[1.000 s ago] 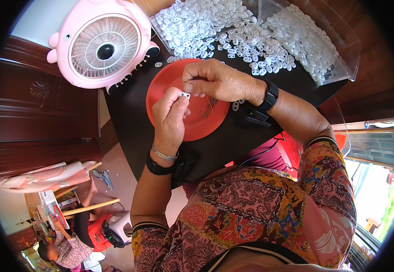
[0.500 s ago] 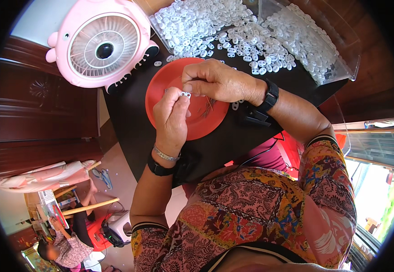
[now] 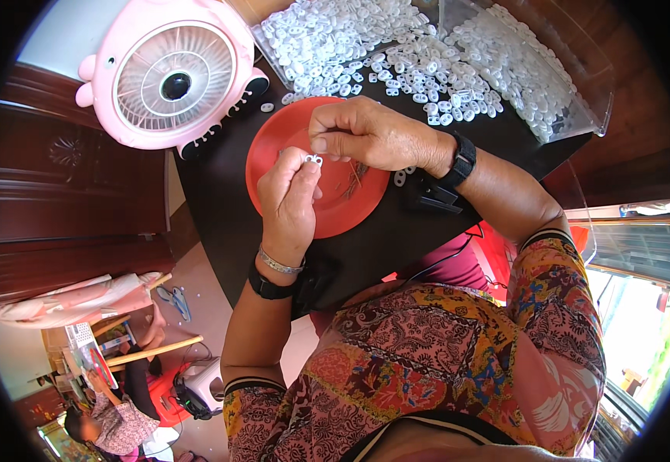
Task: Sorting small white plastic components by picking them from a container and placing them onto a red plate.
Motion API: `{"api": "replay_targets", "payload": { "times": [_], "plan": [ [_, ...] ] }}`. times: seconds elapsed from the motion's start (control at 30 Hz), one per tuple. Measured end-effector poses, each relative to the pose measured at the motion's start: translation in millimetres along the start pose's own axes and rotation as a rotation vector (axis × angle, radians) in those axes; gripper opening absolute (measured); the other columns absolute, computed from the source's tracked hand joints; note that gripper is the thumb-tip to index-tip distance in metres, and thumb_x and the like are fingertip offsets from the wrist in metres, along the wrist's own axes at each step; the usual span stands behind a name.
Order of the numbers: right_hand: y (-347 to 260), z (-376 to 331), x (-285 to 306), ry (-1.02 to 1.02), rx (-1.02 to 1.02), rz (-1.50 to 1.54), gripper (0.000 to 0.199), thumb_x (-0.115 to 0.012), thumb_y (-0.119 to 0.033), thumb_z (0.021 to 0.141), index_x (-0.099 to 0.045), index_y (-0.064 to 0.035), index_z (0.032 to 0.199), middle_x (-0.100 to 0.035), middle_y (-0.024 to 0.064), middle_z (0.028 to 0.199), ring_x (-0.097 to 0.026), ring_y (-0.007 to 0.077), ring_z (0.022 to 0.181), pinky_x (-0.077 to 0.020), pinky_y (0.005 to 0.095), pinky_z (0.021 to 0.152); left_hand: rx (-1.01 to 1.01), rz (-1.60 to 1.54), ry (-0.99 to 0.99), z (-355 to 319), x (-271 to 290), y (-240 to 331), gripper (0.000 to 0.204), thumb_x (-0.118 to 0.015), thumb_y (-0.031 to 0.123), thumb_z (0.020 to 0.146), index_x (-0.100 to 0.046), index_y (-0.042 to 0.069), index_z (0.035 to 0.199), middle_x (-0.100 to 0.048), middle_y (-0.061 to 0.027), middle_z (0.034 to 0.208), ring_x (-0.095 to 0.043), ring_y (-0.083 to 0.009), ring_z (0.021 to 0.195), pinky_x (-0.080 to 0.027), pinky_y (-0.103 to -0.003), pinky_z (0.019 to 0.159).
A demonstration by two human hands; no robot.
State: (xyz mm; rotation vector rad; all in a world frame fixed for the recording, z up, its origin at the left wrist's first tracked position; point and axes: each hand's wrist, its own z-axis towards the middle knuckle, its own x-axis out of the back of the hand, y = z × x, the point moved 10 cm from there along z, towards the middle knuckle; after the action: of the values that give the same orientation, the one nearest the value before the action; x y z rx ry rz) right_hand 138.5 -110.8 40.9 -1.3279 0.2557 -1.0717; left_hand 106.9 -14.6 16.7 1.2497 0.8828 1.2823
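Observation:
My left hand (image 3: 288,200) pinches a small white plastic piece with two round holes (image 3: 314,159) between thumb and forefinger. Just above it, my right hand (image 3: 377,138) is closed, thumb tip against forefinger; whatever lies in that pinch is too small to make out. Both hands are over a round red dish (image 3: 261,150), which holds some thin brownish strands (image 3: 356,179) partly screened by my fingers. A few more two-hole pieces (image 3: 400,179) lie on the table beside the dish, near my right wrist.
Clear plastic trays heaped with white two-hole pieces (image 3: 335,38) stand along the far side of the dark table (image 3: 219,223), with pieces spilled between them. A pink animal-shaped fan (image 3: 177,85) is at far left. A black clip-like object (image 3: 439,196) sits by my right forearm. Another person (image 3: 123,423) sits at lower left.
Both hands have shifted very slightly up and to the left, keeping their pinches. The white piece remains in my left hand.

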Motion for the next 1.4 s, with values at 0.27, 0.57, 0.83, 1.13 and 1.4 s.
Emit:
{"api": "replay_targets", "payload": {
  "times": [0.27, 0.57, 0.83, 1.13, 1.4],
  "plan": [
    [2, 0, -2, -0.006, -0.008, 0.038, 0.018, -0.054, -0.016, 0.093, -0.056, -0.0008, 0.084, -0.056, 0.0033, 0.071, -0.053, 0.0116, 0.065, -0.0452, 0.0259, 0.062, -0.004, 0.015, 0.005, 0, 1, 0, 0.013, -0.050, 0.008, 0.088, -0.049, 0.000, 0.078, -0.046, -0.0020, 0.070, -0.045, -0.0077, 0.056, -0.037, -0.022, 0.051],
    [-8, 0, 0, 0.040, 0.079, -0.085, 0.013, -0.058, -0.013, 0.090, -0.055, -0.0017, 0.084, -0.055, 0.0059, 0.070, -0.054, 0.0159, 0.065, -0.0443, 0.0293, 0.060, -0.017, 0.020, 0.044, -1, 0, 3, 0.016, -0.051, 0.008, 0.088, -0.045, 0.001, 0.074, -0.045, -0.0024, 0.069, -0.044, -0.0078, 0.056, -0.036, -0.023, 0.050],
    [-16, -3, 0, 0.005, 0.090, -0.102, 0.011, -0.062, -0.010, 0.086, -0.055, -0.0024, 0.082, -0.057, 0.0083, 0.070, -0.055, 0.0197, 0.063, -0.0428, 0.0321, 0.059, -0.062, 0.042, 0.062, -4, -2, 7, 0.021, -0.052, 0.007, 0.087, -0.042, 0.001, 0.070, -0.043, -0.0011, 0.064, -0.042, -0.0069, 0.054, -0.035, -0.023, 0.049],
    [-4, -3, 92, 0.438, 0.075, -0.642, 0.016, -0.062, -0.021, 0.086, -0.065, -0.0060, 0.093, -0.066, 0.0108, 0.078, -0.064, 0.0272, 0.070, -0.0493, 0.0339, 0.065, 0.045, -0.041, 0.100, 3, 14, -6, 0.018, -0.046, 0.013, 0.086, -0.049, 0.004, 0.070, -0.044, 0.0007, 0.060, -0.047, -0.0081, 0.053, -0.035, -0.020, 0.049],
    [92, -6, 108, 0.216, -0.218, -1.073, 0.015, -0.051, -0.020, 0.084, -0.062, -0.0093, 0.083, -0.060, 0.0132, 0.081, -0.060, 0.0329, 0.081, -0.0483, 0.0438, 0.071, 0.047, -0.064, 0.075, 3, 11, -6, 0.019, -0.045, 0.011, 0.086, -0.049, 0.005, 0.068, -0.044, -0.0003, 0.060, -0.047, -0.0086, 0.052, -0.035, -0.021, 0.048]
  ]
}}
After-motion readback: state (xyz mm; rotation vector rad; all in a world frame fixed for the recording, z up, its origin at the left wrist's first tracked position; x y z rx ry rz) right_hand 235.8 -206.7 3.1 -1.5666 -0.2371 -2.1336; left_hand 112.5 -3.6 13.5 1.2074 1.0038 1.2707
